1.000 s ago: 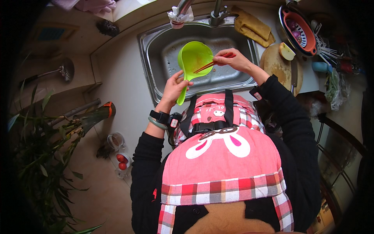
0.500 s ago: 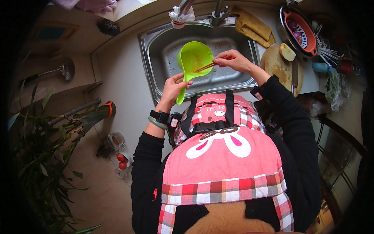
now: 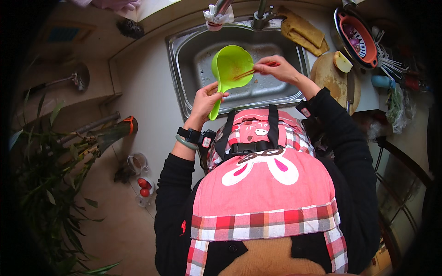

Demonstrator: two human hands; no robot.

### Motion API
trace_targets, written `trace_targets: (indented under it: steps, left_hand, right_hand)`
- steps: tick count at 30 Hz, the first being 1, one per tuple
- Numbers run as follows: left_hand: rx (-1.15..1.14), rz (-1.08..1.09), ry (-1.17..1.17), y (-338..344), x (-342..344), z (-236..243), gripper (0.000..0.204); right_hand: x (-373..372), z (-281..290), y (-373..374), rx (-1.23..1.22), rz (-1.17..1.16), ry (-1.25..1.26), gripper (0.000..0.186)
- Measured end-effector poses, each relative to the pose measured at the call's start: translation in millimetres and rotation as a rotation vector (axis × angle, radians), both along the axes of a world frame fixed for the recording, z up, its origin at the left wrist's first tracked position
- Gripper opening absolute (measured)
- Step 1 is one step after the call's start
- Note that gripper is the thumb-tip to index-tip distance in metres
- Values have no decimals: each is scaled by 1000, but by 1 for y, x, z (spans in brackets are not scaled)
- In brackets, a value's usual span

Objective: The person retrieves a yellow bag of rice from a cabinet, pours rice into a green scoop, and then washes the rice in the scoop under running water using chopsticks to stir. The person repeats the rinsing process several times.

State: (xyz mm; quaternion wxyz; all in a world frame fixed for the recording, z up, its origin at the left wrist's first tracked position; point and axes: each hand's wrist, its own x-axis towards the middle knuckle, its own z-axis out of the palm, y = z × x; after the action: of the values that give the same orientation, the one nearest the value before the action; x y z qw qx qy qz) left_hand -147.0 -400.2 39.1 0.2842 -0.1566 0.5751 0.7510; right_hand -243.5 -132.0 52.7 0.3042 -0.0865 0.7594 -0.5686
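Note:
My left hand is closed around the handle of a lime-green ladle-shaped scoop, held over the metal sink. The scoop's bowl is tilted so its inside shows, with a brownish-orange smear or some liquid at the bottom. A pair of chopsticks, red at the upper end and brown below, is gripped in my right hand. Their tips reach into the bowl and touch or nearly touch the smear. What exactly lies in the bowl I cannot make out.
Behind the sink stands a faucet, beside a folded yellow-brown cloth. To the right, a round cutting board bears a cut pale piece and a knife. Beyond it sits a red strainer basket. Leafy plants fill the left.
The chopstick tips have moved slightly right and up inside the bowl. My right hand has shifted a little. Both hands keep their holds, and the whole view has shifted slightly.

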Motion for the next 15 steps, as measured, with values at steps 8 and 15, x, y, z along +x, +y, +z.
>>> trace_targets:
  steps: [8,15]
  left_hand:
    - [43,11,-17,1,0,-1,48]
    - [43,7,-40,0,-1,-1,46]
  right_hand:
    - [3,3,-11,-29,13,-22,24]
    - [-6,4,-15,137,11,378,23]
